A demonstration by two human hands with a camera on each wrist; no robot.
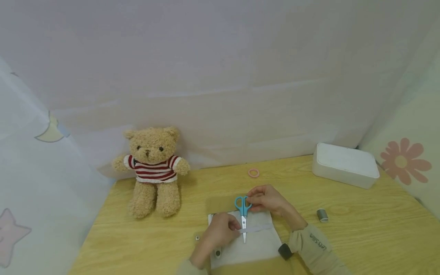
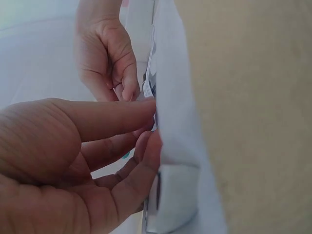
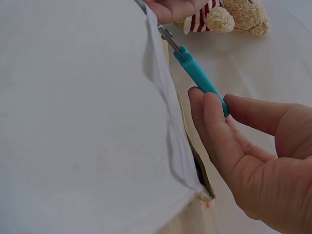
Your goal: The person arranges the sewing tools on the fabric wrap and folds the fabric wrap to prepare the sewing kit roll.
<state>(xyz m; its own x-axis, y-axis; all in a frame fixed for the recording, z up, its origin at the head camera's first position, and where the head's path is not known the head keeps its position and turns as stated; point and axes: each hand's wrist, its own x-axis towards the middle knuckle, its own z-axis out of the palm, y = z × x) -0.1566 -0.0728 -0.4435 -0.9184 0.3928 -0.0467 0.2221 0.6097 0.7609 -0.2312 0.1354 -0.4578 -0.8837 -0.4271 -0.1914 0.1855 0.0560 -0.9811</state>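
Observation:
A pair of scissors (image 1: 243, 210) with blue handles lies over a white cloth (image 1: 252, 248), its blades pointing toward the person. My right hand (image 1: 269, 200) pinches the handle between thumb and fingers, as the right wrist view also shows on the blue handle (image 3: 200, 73). A narrow white strip (image 1: 259, 228) runs across the cloth by the blades. At the strip's left end my left hand (image 1: 221, 229) pinches it beside the blades. In the left wrist view, the fingers hide most of what the left hand (image 2: 73, 146) holds. How far apart the blades stand, I cannot tell.
A teddy bear (image 1: 156, 172) in a striped shirt sits at the back left. A pink ring (image 1: 253, 173) lies behind the hands. To the right are a grey thread spool (image 1: 322, 215) and a white box (image 1: 345, 165). A small round item (image 1: 197, 237) lies left of the cloth.

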